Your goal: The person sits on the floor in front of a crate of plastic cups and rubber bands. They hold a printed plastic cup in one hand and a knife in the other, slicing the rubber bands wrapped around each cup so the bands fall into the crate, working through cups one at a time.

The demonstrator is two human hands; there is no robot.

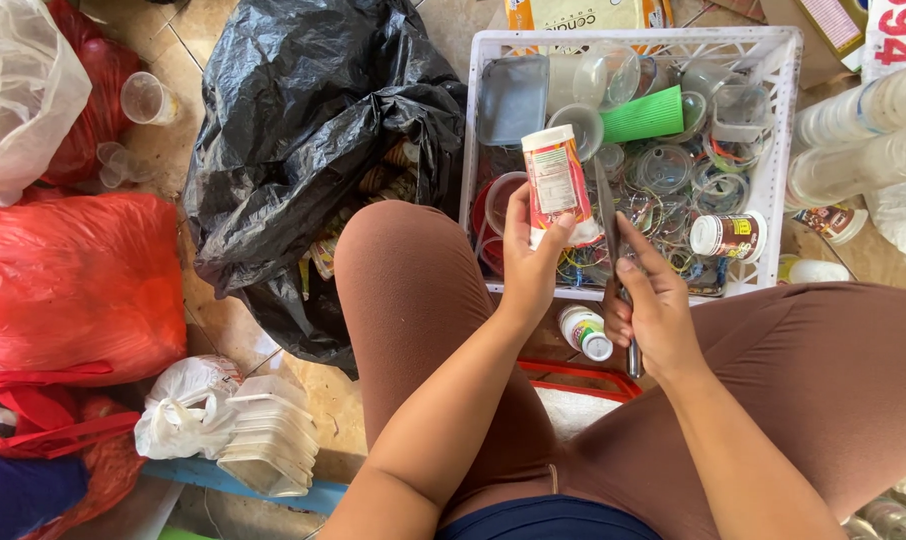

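Upright, small white labelled plastic bottle (pixel 556 185) sat clamped in my left hand (pixel 529 262); right hand (pixel 653 315) closed around long steel knife (pixel 613 260), blade against label for cutting.

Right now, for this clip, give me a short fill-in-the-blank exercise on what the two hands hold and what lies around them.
1. The left hand holds a small plastic ____ with a white cap and a red label.
2. The right hand holds a ____ with its blade against the label.
3. The white crate of clear plastic pieces holds one ____ cup lying on its side.
4. Left of the crate sits an open ____ plastic bag.

Missing words: bottle; knife; green; black
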